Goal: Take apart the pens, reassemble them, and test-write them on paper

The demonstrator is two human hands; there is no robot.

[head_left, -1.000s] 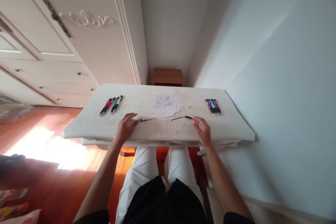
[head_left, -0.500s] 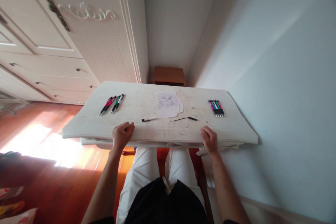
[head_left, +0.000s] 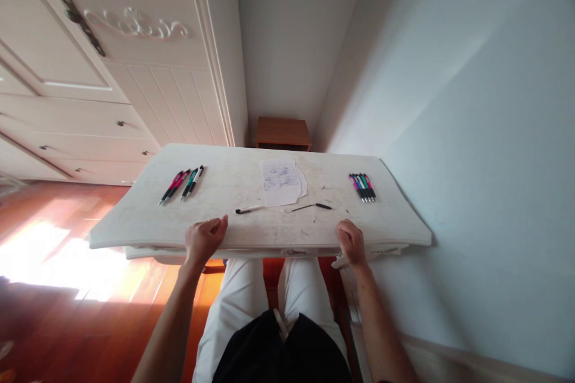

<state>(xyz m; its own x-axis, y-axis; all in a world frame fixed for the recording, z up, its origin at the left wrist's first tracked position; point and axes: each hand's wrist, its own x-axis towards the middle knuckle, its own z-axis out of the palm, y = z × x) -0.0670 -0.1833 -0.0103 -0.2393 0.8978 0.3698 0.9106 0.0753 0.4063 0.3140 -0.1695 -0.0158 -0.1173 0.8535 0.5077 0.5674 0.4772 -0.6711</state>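
My left hand (head_left: 204, 239) rests at the near edge of the white table (head_left: 224, 221), fingers curled loosely with nothing in them. My right hand (head_left: 351, 242) sits at the same edge further right, fingers also curled in and holding nothing. Between the hands and slightly beyond lie a white pen barrel with a black tip (head_left: 249, 210) and a thin black refill (head_left: 311, 207). A scribbled sheet of paper (head_left: 281, 181) lies in the table's middle. Several pens (head_left: 180, 184) lie at the left, and several more pens (head_left: 362, 186) at the right.
A white wardrobe with drawers (head_left: 112, 90) stands to the left. A small brown cabinet (head_left: 283, 132) is behind the table against the wall. A pale wall runs along the right. My legs in white trousers (head_left: 242, 299) are under the table, above a red wooden floor.
Both hands have let go of the pen barrel and refill and drawn back to the near edge, curling shut. The two parts now lie on the table.
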